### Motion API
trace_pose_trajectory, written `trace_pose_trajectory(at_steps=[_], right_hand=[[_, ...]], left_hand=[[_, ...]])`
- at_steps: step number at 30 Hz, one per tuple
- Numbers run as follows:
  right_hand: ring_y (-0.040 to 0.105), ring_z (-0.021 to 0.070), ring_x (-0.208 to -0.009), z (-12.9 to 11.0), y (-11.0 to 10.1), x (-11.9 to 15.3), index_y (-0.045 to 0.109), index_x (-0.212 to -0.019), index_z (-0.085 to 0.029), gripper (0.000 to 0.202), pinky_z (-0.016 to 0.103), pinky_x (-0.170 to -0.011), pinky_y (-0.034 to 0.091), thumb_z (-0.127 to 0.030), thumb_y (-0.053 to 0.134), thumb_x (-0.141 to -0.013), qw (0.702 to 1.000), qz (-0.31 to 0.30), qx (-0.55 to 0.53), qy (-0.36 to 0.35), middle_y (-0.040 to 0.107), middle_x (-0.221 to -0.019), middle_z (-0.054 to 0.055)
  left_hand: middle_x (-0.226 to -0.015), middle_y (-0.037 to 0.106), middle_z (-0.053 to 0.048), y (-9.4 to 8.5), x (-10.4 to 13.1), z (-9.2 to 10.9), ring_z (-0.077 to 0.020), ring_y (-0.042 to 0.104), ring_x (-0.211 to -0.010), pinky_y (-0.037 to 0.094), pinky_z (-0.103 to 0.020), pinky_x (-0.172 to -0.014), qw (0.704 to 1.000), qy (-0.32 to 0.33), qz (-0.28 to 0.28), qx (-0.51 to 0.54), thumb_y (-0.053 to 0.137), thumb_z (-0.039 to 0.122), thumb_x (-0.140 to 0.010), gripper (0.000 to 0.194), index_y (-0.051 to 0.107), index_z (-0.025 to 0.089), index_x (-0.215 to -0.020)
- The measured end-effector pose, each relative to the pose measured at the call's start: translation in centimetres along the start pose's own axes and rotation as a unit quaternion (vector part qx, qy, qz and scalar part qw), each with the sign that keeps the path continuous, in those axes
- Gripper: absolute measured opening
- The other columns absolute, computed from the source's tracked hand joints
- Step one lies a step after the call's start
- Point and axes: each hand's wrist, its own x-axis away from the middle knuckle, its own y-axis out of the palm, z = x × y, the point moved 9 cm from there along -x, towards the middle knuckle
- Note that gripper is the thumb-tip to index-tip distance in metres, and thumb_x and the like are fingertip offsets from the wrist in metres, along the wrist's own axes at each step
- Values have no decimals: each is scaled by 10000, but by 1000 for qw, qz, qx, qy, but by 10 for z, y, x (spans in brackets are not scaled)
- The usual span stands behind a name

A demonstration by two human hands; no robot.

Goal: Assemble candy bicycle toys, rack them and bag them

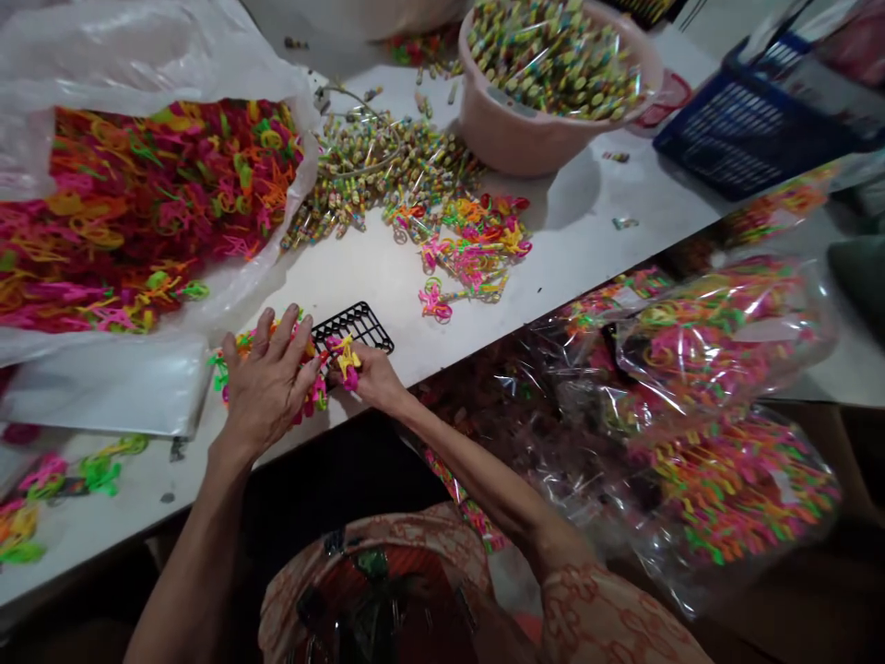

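Note:
A black grid rack (356,325) lies near the table's front edge, its left part hidden by my hands and bright plastic pieces. My left hand (266,387) rests palm down over a row of colourful pieces (241,343), its fingers spread. To its right, my right hand (371,376) is closed around yellow and pink plastic pieces (347,361) at the rack's near side. Farther back lies a small pile of pink, yellow and red pieces (474,244), beside a heap of short patterned tubes (387,157).
An open white bag of bright pieces (172,203) fills the left, with clear plastic sleeves (111,383) before it. A pink basin of tubes (525,143) and a blue basket (753,138) stand behind. Filled clear bags (733,350) lie right, below the table edge.

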Motion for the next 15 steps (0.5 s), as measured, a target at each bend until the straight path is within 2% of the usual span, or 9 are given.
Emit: trace_pose_trajectory(at_steps=[4, 8, 11, 13, 15], right_hand=[[465, 120, -669, -7, 2, 0, 515, -619, -169, 179, 233, -610, 351, -167, 578, -786, 991, -27, 128, -38, 493, -693, -6], [518, 144, -727, -15, 28, 8, 617, -830, -162, 86, 245, -618, 377, -167, 533, -849, 951, -108, 288, -33, 594, -879, 45], [566, 160, -812, -19, 42, 9, 638, -957, -169, 138, 250, -637, 414, -188, 538, -865, 926, -156, 342, -35, 617, -1023, 63], [585, 158, -844, -22, 30, 9, 653, -978, -162, 150, 243, -668, 443, -202, 570, -859, 928, -170, 330, -39, 629, -1022, 58], [602, 151, -850, -25, -12, 5, 662, -1026, -151, 191, 239, -718, 472, -200, 598, -853, 939, -138, 314, -29, 642, -990, 53]], left_hand=[[-1561, 303, -79, -1, 2, 3, -287, 200, -1461, 56, -607, -1147, 1000, 12, 8, 13, 230, 442, -968, 556, 265, 266, -1495], [-1563, 296, -102, -5, 5, 5, -319, 194, -1458, 62, -650, -1125, 999, 23, 14, 28, 283, 483, -958, 599, 207, 264, -1511], [-1581, 260, -79, -4, 5, 2, -328, 149, -1469, 62, -690, -1103, 998, 33, 21, 45, 305, 485, -951, 593, 181, 329, -1509], [-1584, 251, -76, -3, 5, -1, -330, 129, -1474, 70, -701, -1097, 997, 46, 24, 58, 285, 460, -952, 558, 235, 343, -1495], [-1578, 269, -81, -1, 7, -4, -326, 117, -1477, 83, -696, -1104, 995, 70, 17, 67, 269, 421, -948, 526, 340, 326, -1460]])
